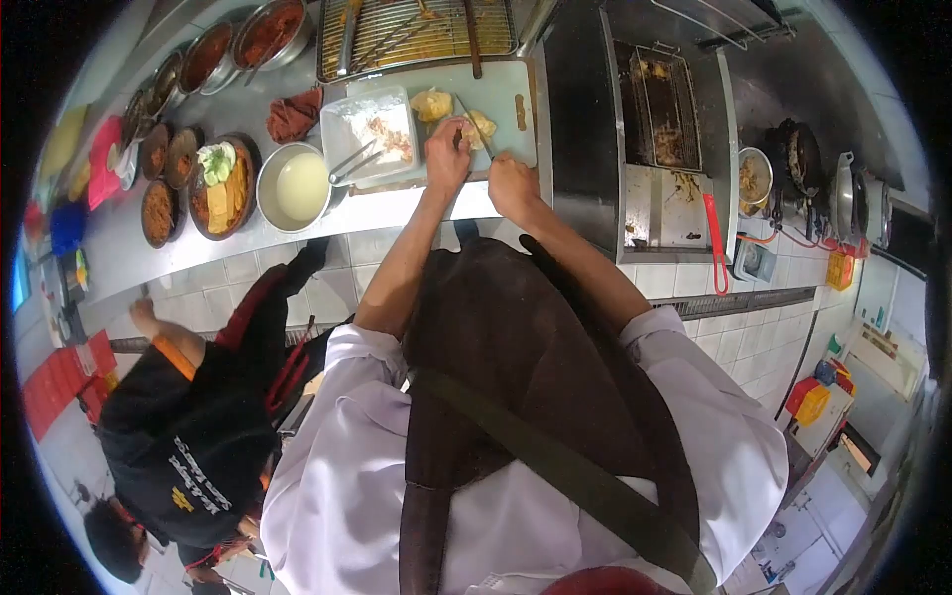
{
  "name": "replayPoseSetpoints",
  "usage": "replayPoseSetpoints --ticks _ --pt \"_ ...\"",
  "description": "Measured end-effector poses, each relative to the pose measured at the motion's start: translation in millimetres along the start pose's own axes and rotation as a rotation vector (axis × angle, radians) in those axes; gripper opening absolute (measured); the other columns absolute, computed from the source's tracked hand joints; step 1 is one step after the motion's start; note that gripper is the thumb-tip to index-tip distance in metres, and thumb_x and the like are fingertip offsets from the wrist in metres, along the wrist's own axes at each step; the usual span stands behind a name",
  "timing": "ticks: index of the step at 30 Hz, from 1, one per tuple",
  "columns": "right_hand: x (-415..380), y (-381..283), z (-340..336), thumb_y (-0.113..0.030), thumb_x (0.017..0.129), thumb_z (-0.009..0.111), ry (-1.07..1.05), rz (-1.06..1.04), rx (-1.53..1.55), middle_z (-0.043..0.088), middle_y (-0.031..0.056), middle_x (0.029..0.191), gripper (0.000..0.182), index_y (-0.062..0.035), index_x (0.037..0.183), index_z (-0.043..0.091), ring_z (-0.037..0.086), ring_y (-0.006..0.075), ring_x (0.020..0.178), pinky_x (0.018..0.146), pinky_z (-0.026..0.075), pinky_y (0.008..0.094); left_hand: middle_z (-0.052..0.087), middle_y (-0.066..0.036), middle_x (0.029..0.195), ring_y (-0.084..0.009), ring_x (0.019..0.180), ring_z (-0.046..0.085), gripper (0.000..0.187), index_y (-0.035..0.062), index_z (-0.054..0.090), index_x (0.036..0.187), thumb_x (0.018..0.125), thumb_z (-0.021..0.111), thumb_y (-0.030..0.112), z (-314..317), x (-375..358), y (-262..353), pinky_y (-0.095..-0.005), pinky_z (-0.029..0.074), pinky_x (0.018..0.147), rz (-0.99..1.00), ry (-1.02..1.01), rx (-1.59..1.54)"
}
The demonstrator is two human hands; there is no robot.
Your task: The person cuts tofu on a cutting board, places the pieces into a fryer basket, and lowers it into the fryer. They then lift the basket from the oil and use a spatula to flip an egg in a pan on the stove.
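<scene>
Over a pale green cutting board (518,139), my right hand (513,185) is closed round the handle of a knife (476,127), whose blade points up and left. The blade lies across a yellow piece of food (483,126). Just left of it, my left hand (447,156) has its fingers bent together at the food's edge; what they pinch is too small to make out. Another yellow piece (432,105) lies above my left hand. A white tub (369,136) with crumbly remains and metal tongs (354,165) stands to the left.
A pot of pale liquid (296,187), a brown plate of food (221,188) and sauce bowls (269,36) line the counter's left. A wire rack (416,35) lies behind the board. Fryers (659,109) stand at right. A co-worker (188,451) is at lower left.
</scene>
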State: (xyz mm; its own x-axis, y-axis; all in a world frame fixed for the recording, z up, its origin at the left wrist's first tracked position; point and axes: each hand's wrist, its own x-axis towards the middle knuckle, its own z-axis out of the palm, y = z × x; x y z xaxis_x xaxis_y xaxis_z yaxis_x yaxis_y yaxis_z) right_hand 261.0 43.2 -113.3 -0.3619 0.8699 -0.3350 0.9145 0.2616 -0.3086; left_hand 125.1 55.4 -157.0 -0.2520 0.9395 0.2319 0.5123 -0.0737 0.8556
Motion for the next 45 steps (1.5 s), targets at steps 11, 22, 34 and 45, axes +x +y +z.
replayPoseSetpoints --ticks 11,22,34,45 --pt "22.0 -8.7 15.2 -0.005 0.084 0.043 -0.008 0.102 0.033 0.063 0.0254 0.087 0.027 0.0133 0.104 0.046 0.064 0.0372 0.083 0.072 0.052 0.0422 0.062 -0.011 0.099 -0.0300 0.090 0.061 0.025 0.0040 0.057 0.091 0.068 0.061 -0.005 2.5 -1.4 -4.4 -0.0355 0.048 0.079 0.057 0.013 0.019" --pt "-0.5 5.4 26.0 -0.004 0.079 0.046 0.013 0.064 0.098 0.060 0.0279 0.089 0.028 0.0153 0.099 0.050 0.062 0.0383 0.087 0.074 0.051 0.0438 0.059 -0.015 0.102 -0.0341 0.100 0.054 0.027 0.0030 0.055 0.091 0.067 0.064 -0.003 9.0 1.0 -1.7 -0.0395 0.044 0.086 0.124 0.032 0.026" --pt "-64.3 27.3 15.2 -0.010 0.081 0.049 -0.043 0.002 0.278 0.059 0.0319 0.086 0.027 0.0119 0.096 0.049 0.059 0.0452 0.082 0.074 0.047 0.0490 0.058 -0.012 0.101 -0.0330 0.096 0.053 0.023 0.0056 0.055 0.096 0.074 0.058 0.001 17.1 7.4 12.2 -0.0402 0.044 0.084 0.170 -0.045 0.171" --pt "-97.4 77.0 13.3 -0.021 0.084 0.052 -0.048 0.054 0.425 0.059 0.0280 0.089 0.032 0.0075 0.097 0.052 0.057 0.0428 0.088 0.077 0.044 0.0480 0.054 -0.010 0.108 -0.0316 0.097 0.051 0.033 0.0075 0.057 0.102 0.069 0.062 0.007 12.8 6.3 24.8 -0.0392 0.044 0.084 0.281 -0.056 0.395"
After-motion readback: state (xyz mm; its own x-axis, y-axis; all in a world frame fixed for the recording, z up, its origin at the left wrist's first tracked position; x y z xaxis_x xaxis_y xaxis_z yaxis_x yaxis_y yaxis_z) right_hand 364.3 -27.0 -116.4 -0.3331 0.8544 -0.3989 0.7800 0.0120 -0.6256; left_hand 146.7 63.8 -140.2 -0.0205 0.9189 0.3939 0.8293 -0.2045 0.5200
